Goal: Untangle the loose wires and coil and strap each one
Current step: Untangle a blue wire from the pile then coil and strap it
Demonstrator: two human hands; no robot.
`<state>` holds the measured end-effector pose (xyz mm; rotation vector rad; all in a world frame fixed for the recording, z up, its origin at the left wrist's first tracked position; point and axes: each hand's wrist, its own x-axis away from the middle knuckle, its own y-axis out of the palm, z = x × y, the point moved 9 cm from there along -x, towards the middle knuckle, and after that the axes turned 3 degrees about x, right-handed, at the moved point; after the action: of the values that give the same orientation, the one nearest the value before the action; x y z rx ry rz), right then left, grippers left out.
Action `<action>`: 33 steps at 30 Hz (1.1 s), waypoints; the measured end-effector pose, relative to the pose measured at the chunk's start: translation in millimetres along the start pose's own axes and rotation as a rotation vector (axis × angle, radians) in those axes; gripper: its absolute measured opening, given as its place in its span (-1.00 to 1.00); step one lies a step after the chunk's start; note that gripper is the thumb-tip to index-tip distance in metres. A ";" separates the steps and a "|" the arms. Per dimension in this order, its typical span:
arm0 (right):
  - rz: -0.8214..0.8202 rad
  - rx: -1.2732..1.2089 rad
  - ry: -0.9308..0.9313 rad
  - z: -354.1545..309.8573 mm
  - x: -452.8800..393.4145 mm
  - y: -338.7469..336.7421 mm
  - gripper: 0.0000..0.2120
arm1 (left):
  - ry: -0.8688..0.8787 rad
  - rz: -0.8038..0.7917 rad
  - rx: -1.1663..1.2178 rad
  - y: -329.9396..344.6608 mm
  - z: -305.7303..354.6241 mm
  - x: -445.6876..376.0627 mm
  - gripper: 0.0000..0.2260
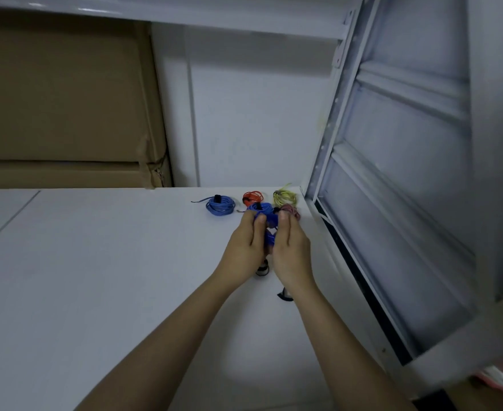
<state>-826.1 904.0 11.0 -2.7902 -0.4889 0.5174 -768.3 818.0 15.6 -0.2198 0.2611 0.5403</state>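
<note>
two hands meet over the white table: i see my left hand and right hand both clamped on a blue wire coil. at 12 o'clock lie strapped coils: blue, red, yellow, pink. at 3 o'clock, the table edge meets a white metal rack. open tabletop spreads toward 9 o'clock. cardboard boxes sit at 10.

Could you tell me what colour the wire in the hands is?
Blue wire, seen in the head view.
</note>
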 end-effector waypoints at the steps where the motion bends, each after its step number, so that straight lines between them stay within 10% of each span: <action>1: 0.009 0.020 -0.023 -0.1 -0.8 -4.0 -0.75 | -0.042 -0.057 0.022 2.6 -3.1 0.4 -0.77; 8: -0.171 0.233 -0.188 1.6 3.3 -1.6 -0.77 | -0.049 -0.180 -0.179 -0.7 -5.3 -1.6 -0.67; 19: 0.062 0.067 0.113 32.3 12.9 -13.5 -0.73 | 0.174 0.001 -0.473 23.2 -5.9 -7.2 -0.84; 33: 0.064 0.282 0.059 50.0 -11.4 -53.2 -0.76 | -0.155 -0.505 -0.126 45.1 -31.9 -37.0 -0.67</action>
<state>-870.1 957.7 -14.2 -2.5483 -0.2894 0.4753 -828.8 829.3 -9.5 -0.3517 0.0151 0.0711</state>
